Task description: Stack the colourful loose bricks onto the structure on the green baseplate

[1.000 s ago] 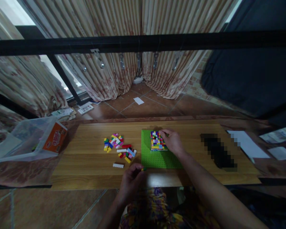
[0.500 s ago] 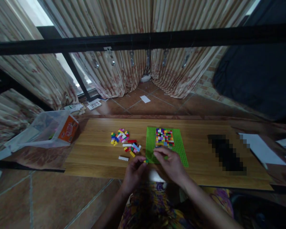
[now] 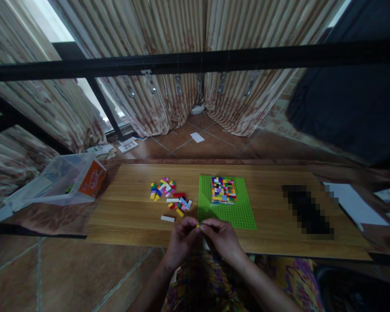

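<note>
At the frame's lower centre, beside the green board's [image 3: 227, 218] near corner, the left hand [image 3: 182, 238] and right hand [image 3: 223, 239] pinch small yellow-and-green bricks [image 3: 198, 225]. Probably light, stiff and slightly slick, these seem best held by their flat sides.

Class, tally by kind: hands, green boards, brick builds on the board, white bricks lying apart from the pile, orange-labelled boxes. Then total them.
Hands: 2 (left hand, right hand)
Green board: 1
Brick build: 1
White brick apart: 1
Orange-labelled box: 1
Total: 6
</note>
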### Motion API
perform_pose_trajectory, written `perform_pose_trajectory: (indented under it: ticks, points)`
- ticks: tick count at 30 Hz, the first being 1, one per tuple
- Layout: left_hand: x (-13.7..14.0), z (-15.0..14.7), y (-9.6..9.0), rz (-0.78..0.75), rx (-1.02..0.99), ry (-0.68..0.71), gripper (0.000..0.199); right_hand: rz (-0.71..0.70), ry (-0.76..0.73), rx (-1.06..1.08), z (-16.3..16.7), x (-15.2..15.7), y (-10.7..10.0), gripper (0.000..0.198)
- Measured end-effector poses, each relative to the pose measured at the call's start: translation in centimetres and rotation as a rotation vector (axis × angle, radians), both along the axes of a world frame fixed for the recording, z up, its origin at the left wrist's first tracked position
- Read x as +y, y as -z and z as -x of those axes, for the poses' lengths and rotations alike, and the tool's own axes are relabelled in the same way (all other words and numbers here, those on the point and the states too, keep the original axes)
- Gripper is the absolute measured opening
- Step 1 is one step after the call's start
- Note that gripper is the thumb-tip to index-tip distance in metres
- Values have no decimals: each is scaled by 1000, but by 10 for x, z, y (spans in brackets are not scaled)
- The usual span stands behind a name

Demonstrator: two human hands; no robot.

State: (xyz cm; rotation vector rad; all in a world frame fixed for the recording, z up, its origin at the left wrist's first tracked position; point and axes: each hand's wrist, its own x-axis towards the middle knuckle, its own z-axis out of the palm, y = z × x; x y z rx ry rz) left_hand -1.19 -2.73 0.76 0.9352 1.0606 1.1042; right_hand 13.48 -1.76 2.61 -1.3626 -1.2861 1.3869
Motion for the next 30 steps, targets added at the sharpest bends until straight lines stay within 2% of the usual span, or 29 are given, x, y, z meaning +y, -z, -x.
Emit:
perform_pose_trajectory:
  ticks: [4,8,13,15,19,23,26,30]
  points:
    - [-1,2,-2,-4,-5,36,23,15,-5,33,-2,-1,3,23]
    - [-1,4,-3,11,-29,63,23,24,-6,46,-13,5,-4,27]
    - [0,3,-1,-2,2,12,23,-197,255,-117,-54,44,-19,29]
    - [0,3,-1,-6,3,9,23,-324,279,-262,-73,66,-23,29]
    - [1,1,-4,10,-8,8,25,-493,220,-548,-95,105,-23,30]
    - [1,1,-5,11,-18,5,24,-590,103,-743,-97,125,-17,32]
    - [0,1,-3,10,-17,8,23,-615,14,-807,-94,130,-12,32]
    - [0,1,-2,14,-24,14,24,-607,-8,-824,-94,132,-11,30]
